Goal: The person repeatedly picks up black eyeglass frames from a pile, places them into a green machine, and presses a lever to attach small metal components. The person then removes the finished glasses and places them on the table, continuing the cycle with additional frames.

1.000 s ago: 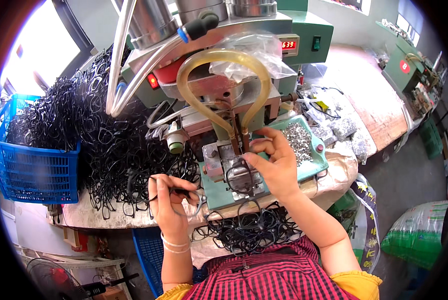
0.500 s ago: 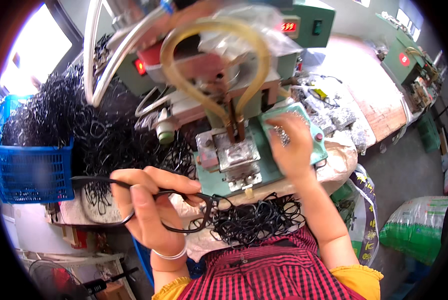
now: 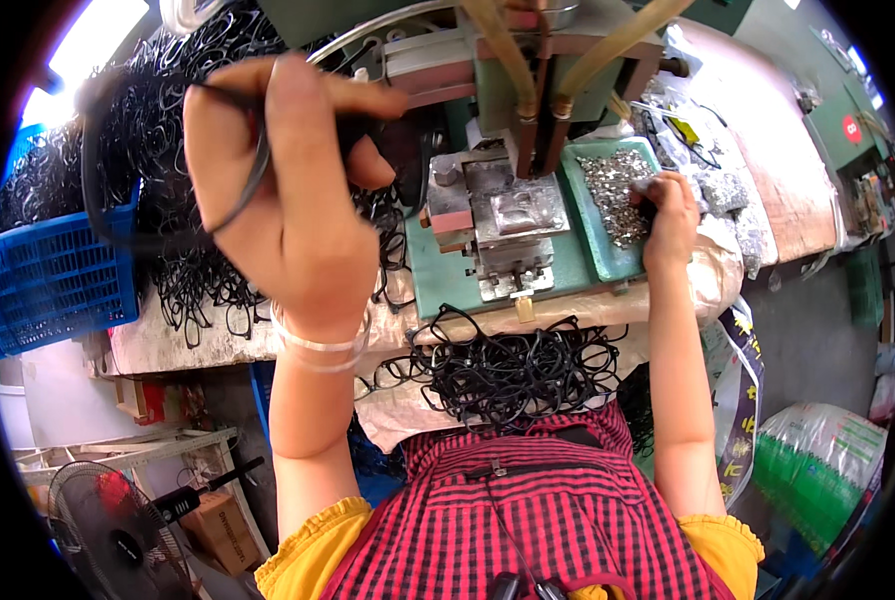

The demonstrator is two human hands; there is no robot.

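Observation:
My left hand is raised close to the camera, its fingers closed on a black eyeglass frame. Motion smears part of that frame, and the hand hides its middle. Farther right, my right hand reaches to the right rim of a green tray of small shiny metal pieces. Its fingertips are pinched together; what is between them is too small to make out. Between the hands stands a bench machine with a metal fixture block, below two upright copper-coloured prongs fed by yellowish tubes.
Black eyeglass frames lie piled in front of the machine. More frames are heaped at the left beside a blue basket. Bagged metal parts lie behind the tray. A fan stands lower left, a green-and-white sack lower right.
My left hand has risen toward the camera with the eyeglass frame. My right hand has moved from over the tray to its right rim, uncovering the metal pieces. The view has shifted.

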